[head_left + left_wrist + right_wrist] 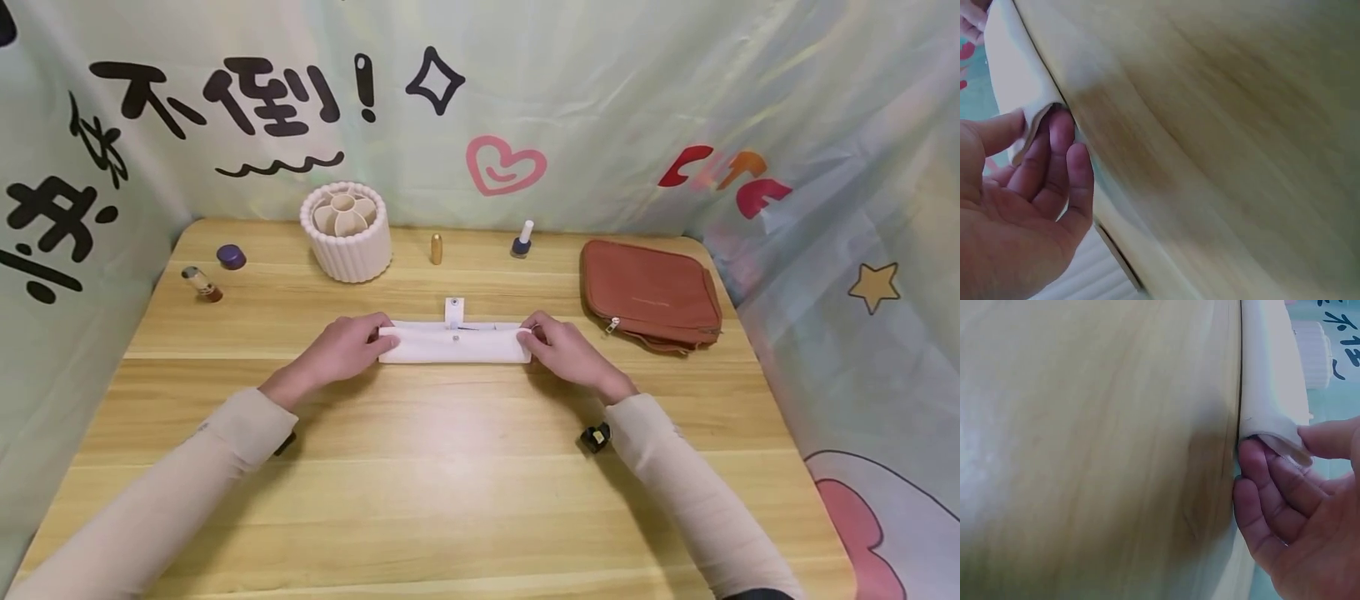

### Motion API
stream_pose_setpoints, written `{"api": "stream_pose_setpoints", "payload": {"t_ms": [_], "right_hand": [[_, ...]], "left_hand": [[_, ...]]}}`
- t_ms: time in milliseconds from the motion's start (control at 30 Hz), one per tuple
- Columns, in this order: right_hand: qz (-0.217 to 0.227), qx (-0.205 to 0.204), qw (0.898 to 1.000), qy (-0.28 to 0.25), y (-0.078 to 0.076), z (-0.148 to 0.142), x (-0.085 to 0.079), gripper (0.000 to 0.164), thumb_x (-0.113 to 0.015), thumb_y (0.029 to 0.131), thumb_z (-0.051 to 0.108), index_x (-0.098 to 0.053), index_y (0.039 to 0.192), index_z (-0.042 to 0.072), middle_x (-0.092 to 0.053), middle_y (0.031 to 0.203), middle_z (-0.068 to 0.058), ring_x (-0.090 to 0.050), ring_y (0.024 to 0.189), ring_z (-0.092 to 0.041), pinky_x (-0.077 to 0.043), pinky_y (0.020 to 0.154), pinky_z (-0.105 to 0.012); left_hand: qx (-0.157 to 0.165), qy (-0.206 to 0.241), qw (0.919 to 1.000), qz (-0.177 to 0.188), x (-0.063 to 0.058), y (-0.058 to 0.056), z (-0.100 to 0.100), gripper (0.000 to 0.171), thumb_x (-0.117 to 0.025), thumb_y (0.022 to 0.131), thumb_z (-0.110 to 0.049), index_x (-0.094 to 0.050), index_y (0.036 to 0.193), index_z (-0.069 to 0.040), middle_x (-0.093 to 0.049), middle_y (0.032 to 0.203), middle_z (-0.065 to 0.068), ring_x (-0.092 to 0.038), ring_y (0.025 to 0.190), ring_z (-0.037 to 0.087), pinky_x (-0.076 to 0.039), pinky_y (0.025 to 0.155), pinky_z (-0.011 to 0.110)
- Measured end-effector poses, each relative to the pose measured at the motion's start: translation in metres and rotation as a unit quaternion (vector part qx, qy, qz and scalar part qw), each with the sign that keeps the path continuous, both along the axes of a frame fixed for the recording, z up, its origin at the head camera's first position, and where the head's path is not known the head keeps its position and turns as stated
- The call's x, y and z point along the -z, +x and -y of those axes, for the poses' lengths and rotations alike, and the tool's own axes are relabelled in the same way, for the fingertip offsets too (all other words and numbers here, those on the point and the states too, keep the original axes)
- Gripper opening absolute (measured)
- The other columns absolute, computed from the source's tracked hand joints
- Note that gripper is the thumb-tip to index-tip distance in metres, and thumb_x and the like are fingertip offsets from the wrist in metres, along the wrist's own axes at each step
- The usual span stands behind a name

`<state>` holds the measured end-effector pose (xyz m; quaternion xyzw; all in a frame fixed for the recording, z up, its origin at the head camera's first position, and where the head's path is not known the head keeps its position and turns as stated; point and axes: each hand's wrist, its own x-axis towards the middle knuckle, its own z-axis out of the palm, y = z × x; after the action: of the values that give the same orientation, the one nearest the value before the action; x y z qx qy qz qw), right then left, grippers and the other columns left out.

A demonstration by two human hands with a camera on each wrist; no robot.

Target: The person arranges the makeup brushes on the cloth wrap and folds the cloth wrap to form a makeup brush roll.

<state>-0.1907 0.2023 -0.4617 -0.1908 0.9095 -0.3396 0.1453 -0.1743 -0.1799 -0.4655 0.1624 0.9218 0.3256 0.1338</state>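
Note:
A long white folded pouch [454, 348] with a snap button lies across the middle of the table. Its short strap [453, 312], bearing a metal snap, sticks up from the far edge. At the pouch's left end my left hand [347, 347] pinches it, thumb on the near face. My right hand [564, 350] pinches the right end the same way. Both wrist views show the white material [1019, 69] curving over at its ends, with fingertips tucked under the fold. What lies inside the pouch is hidden.
A cream ribbed round holder [351, 250] stands at the back left, near a purple lid [231, 257] and a small tube [202, 284]. Behind the pouch are a gold tube [437, 249] and a nail polish bottle [522, 242]. A brown zip bag [649, 293] lies right.

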Motion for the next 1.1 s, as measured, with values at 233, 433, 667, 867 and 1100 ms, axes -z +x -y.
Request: {"api": "stream_pose_setpoints", "payload": {"t_ms": [233, 433, 667, 867, 1100], "right_hand": [[0.014, 0.031, 0.999, -0.003, -0.006, 0.005, 0.003, 0.023, -0.056, 0.115, 0.026, -0.068, 0.119, 0.006, -0.071, 0.083, -0.007, -0.068, 0.070, -0.016, -0.051, 0.064, -0.029], [-0.034, 0.042, 0.998, 0.045, -0.006, 0.011, 0.006, 0.022, -0.059, 0.114, 0.028, -0.067, 0.116, 0.008, -0.066, 0.093, -0.008, -0.060, 0.081, -0.021, -0.048, 0.072, -0.035], [-0.140, 0.022, 0.986, 0.087, -0.005, 0.021, 0.001, 0.014, -0.071, 0.106, 0.016, -0.070, 0.118, 0.008, -0.064, 0.111, -0.010, -0.063, 0.095, -0.027, -0.056, 0.083, -0.042], [-0.178, -0.044, 0.978, 0.099, -0.006, 0.027, -0.001, 0.016, -0.069, 0.106, 0.013, -0.078, 0.117, 0.004, -0.071, 0.108, -0.009, -0.067, 0.093, -0.023, -0.061, 0.086, -0.042], [-0.152, -0.043, 0.982, 0.100, -0.006, 0.030, -0.001, 0.034, -0.077, 0.103, 0.038, -0.076, 0.117, 0.007, -0.072, 0.108, -0.007, -0.070, 0.096, -0.023, -0.061, 0.088, -0.042]], "left_hand": [[-0.009, 0.001, 0.9998, 0.017, 0.012, -0.010, -0.001, 0.029, -0.062, 0.111, -0.035, -0.067, 0.111, -0.007, -0.054, 0.076, 0.000, -0.048, 0.065, 0.017, -0.038, 0.062, 0.033], [-0.044, -0.055, 0.9975, 0.012, 0.009, -0.010, -0.008, 0.028, -0.064, 0.109, -0.036, -0.068, 0.115, -0.009, -0.062, 0.085, 0.002, -0.055, 0.076, 0.020, -0.043, 0.066, 0.035], [-0.068, -0.119, 0.9896, -0.044, -0.006, -0.002, -0.023, 0.032, -0.068, 0.104, -0.026, -0.064, 0.131, -0.011, -0.058, 0.120, 0.012, -0.061, 0.094, 0.031, -0.051, 0.070, 0.044], [0.014, -0.128, 0.9860, -0.106, -0.010, -0.004, -0.043, 0.045, -0.061, 0.102, 0.002, -0.062, 0.145, -0.009, -0.062, 0.125, 0.016, -0.065, 0.100, 0.030, -0.059, 0.077, 0.044], [0.025, -0.030, 0.9991, -0.015, -0.009, -0.021, -0.057, 0.055, -0.055, 0.102, -0.007, -0.054, 0.157, -0.007, -0.060, 0.145, 0.015, -0.063, 0.126, 0.033, -0.052, 0.108, 0.054]]}}
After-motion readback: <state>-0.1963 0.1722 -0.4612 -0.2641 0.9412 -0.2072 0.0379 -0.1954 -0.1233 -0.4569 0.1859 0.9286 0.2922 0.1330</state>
